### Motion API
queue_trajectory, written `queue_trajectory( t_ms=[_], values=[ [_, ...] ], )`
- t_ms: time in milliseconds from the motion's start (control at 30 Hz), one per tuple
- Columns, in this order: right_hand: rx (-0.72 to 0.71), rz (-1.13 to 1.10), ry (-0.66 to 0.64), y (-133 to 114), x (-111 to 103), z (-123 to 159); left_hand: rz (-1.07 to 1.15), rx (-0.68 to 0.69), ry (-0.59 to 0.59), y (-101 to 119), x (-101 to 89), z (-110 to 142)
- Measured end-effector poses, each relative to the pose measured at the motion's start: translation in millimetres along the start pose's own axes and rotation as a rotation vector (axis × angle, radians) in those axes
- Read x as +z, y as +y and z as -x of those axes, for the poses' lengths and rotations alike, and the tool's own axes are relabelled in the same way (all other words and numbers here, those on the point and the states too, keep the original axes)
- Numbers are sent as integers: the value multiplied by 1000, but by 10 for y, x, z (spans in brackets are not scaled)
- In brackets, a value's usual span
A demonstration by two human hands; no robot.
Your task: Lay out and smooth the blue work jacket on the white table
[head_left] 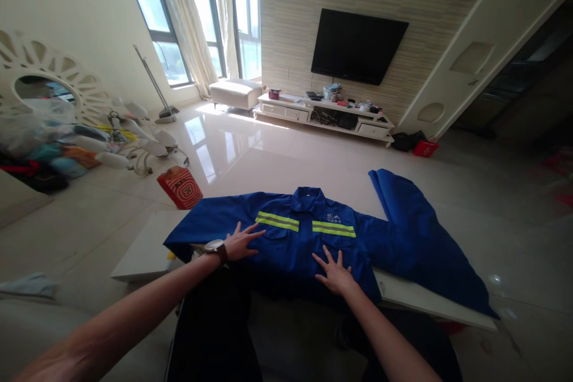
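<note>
A blue work jacket with yellow-green and grey reflective strips across the chest lies front up on a low white table. Its collar points away from me, and the sleeves stretch out to both sides. My left hand, fingers spread, rests on the jacket's left part just below the strip; a watch is on that wrist. On the right part, below the chest pocket flap, my right hand lies with its fingers apart. More blue cloth spreads over the table's right end. Neither hand grips anything.
Beyond the table, a red bag stands on the tiled floor. Bagged items and lamp parts are heaped at the left. A white TV cabinet and a bench line the far wall. A red container sits near the cabinet's right end.
</note>
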State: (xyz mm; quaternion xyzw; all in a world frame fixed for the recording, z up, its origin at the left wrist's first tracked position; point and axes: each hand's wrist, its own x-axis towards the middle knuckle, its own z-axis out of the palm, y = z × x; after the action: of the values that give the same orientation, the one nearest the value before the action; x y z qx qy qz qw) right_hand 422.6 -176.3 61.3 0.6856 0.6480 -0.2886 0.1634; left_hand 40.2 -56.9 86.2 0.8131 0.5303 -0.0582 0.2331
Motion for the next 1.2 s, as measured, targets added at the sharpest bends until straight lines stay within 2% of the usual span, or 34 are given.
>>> queue_trajectory(
  t_ms=[33,100,200,400,633,733,833,933,1000,1100,1167,1200],
  values=[
    [6,1,-5,1,3,-25,-10,-2,-96,106,95,-80],
    [9,-7,-5,13,-14,-94,-14,-7,-198,207,206,-252],
    [15,-13,-17,38,-119,-254,-8,-13,-190,149,184,-553],
    [28,-6,-38,37,-573,-817,-17,-21,-164,-108,-90,-1260],
    [6,-16,3,30,-1226,-1663,-123,131,-103,-410,-400,-2270],
    [-8,14,34,37,-1548,-2038,-121,110,-92,-481,-573,-2668],
    [-9,61,96,-66,-1858,-2262,-92,5,-27,-388,-742,-2861],
    [-92,124,311,-352,-1946,-2125,-57,12,137,-95,-816,-2682],
    [-203,139,415,-605,-1781,-1782,-38,87,178,173,-758,-2300],
    [-380,129,402,-923,-1184,-1045,-44,147,86,574,-445,-1390],
    [-492,129,364,-1018,-662,-609,-64,173,-22,783,-95,-721],
    [-509,131,329,-1029,-417,-456,-84,149,-116,862,98,-423]
  ],
)
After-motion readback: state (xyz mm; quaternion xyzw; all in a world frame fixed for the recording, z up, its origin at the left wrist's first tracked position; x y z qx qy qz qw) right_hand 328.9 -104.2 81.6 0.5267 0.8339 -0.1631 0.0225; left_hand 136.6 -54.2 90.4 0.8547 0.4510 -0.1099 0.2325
